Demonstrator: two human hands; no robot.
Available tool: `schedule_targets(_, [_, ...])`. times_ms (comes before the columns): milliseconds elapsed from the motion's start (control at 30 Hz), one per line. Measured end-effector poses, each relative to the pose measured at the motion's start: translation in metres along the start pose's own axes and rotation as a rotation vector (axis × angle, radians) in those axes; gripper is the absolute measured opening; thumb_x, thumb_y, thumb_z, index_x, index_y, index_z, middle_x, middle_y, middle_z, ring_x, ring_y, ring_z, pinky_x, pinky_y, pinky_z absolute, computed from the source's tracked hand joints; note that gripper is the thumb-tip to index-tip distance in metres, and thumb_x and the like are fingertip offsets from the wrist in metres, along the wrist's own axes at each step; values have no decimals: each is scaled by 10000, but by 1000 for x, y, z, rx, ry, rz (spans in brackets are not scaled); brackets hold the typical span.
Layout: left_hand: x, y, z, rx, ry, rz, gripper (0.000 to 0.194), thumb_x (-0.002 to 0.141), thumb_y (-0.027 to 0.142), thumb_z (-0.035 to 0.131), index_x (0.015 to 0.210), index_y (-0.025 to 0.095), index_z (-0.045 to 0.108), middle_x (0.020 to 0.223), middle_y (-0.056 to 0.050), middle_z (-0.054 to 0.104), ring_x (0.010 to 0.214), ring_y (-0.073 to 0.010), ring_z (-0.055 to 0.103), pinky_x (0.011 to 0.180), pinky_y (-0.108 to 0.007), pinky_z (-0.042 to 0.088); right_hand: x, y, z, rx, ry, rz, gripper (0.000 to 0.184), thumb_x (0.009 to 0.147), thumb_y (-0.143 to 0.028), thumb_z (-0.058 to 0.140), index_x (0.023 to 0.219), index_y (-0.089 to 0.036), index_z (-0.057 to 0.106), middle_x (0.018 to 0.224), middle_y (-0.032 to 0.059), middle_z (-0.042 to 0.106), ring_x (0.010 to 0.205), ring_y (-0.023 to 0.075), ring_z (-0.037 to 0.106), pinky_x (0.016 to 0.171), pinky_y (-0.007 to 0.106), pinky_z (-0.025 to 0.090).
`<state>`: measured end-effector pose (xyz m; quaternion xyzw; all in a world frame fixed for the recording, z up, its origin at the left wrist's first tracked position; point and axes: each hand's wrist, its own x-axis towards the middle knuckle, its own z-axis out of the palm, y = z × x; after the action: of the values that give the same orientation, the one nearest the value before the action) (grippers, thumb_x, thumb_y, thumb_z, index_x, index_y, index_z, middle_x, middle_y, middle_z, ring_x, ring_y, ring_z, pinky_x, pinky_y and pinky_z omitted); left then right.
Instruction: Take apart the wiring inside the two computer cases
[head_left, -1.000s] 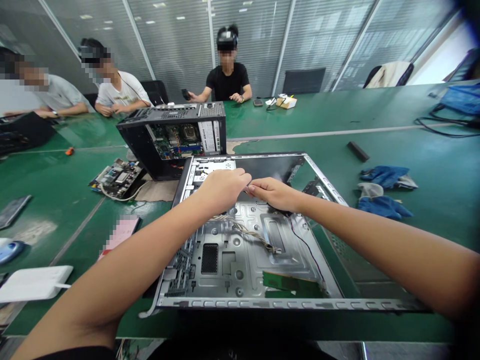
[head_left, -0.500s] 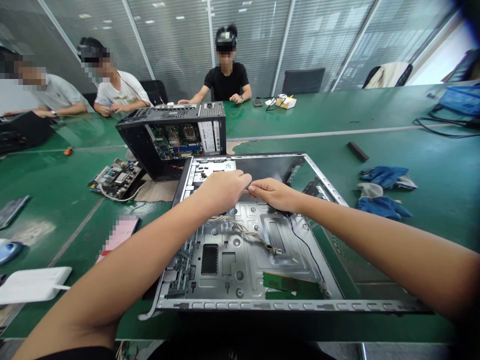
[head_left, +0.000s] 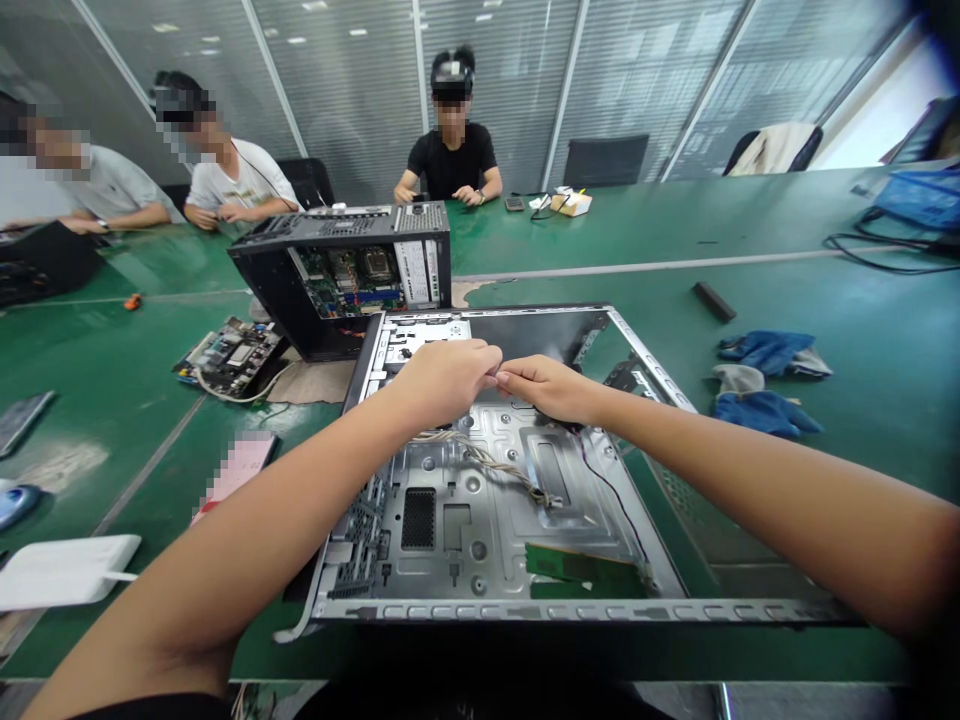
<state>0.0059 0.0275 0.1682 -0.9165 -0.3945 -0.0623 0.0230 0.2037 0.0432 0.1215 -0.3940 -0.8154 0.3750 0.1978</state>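
Observation:
An open metal computer case (head_left: 517,610) lies on its side in front of me. Above its middle, my left hand (head_left: 454,375) is closed in a fist-like grip. My right hand (head_left: 551,385) meets it there, thumb and fingers pinched together. Whatever sits between the fingertips is too small and hidden to make out. Below the hands, a twisted bundle of pale cables (head_left: 499,462) runs across the case floor. A thin dark cable (head_left: 615,492) goes down the right side. Near the front rim lies a green circuit board strip (head_left: 581,568).
Behind the left side stands another open computer case (head_left: 345,235), with a loose motherboard (head_left: 232,355) beside it. A white adapter (head_left: 71,570) and phone (head_left: 26,422) lie at left. Blue gloves (head_left: 769,350) and a dark bar (head_left: 712,302) lie right. Three people sit across the table.
My hands keep nearly the same closed pose over the case. Across the table, the person in black has drawn one hand in toward the body.

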Motion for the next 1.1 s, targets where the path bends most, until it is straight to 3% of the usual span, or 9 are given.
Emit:
schedule_targets(367, [0, 5, -4, 33, -7, -52, 249, 1012, 335, 440, 911, 187, 612, 906, -58, 685, 768, -186, 590, 590, -307, 291, 0, -1, -1, -4, 37, -32, 362, 952, -447, 407, 724, -194, 530, 604, -34, 410, 574, 119, 355, 579, 281, 292])
schedule_targets(933, [-1, 7, -6, 95, -58, -73, 333, 1018, 368, 390, 953, 182, 658, 861, -81, 692, 763, -207, 615, 615, -313, 346, -1, -4, 0, -7, 35, -8, 478, 916, -621, 440, 707, -197, 510, 628, -27, 423, 599, 124, 360, 593, 282, 302])
schedule_targets(1100, [0, 7, -5, 69, -61, -65, 326, 1020, 363, 391, 943, 184, 652, 853, -79, 692, 767, -207, 615, 614, -311, 337, -1, -3, 0, -7, 35, -22, 444, 925, -578, 444, 720, -193, 526, 627, -23, 440, 599, 125, 367, 594, 279, 312])
